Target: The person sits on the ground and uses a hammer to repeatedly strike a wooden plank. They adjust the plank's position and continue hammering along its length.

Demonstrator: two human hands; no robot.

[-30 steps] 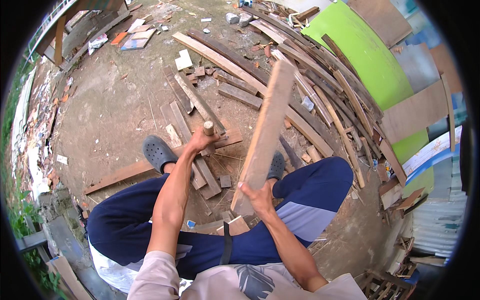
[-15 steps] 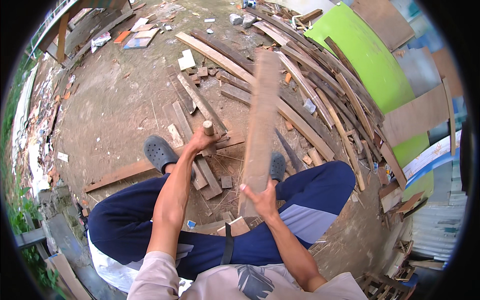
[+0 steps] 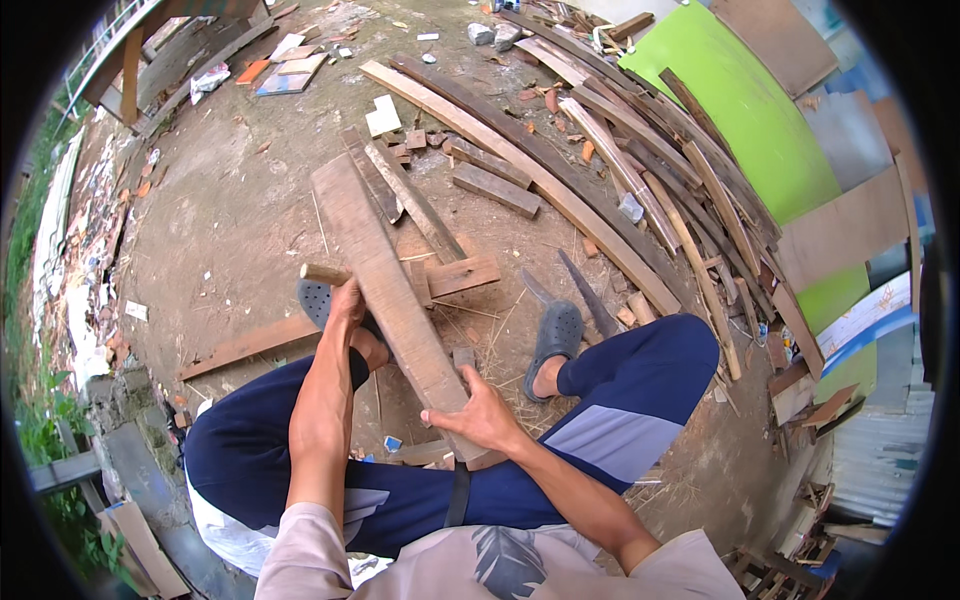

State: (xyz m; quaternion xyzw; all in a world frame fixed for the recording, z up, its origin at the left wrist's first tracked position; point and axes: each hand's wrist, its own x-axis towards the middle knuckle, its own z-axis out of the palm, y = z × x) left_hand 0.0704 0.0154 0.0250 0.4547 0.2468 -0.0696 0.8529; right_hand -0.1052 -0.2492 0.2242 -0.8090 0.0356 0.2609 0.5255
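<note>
My right hand (image 3: 480,412) grips a long flat wooden plank (image 3: 385,285) near its close end, the thumb lying across the top. The plank slants away from my lap toward the far left. My left hand (image 3: 347,303) is closed around a round wooden handle (image 3: 325,273) that sticks out to the left. Whatever is on the handle's other end is hidden behind the plank. Under and beyond the plank, a short wooden board (image 3: 463,276) lies across the ground, partly covered. A longer board (image 3: 250,346) lies to the left, by my knee.
Wooden strips (image 3: 415,200) and small offcuts (image 3: 415,139) lie ahead. A dark saw-like blade (image 3: 587,290) rests by my right shoe (image 3: 558,340). A large timber pile (image 3: 690,180) and a green panel (image 3: 735,110) stand at the right. Rubble (image 3: 90,300) lines the left.
The plank has swung from upright on the right to a leftward slant before me, and my right hand came left with it. My left hand moved left and nearer; its handle now points left.
</note>
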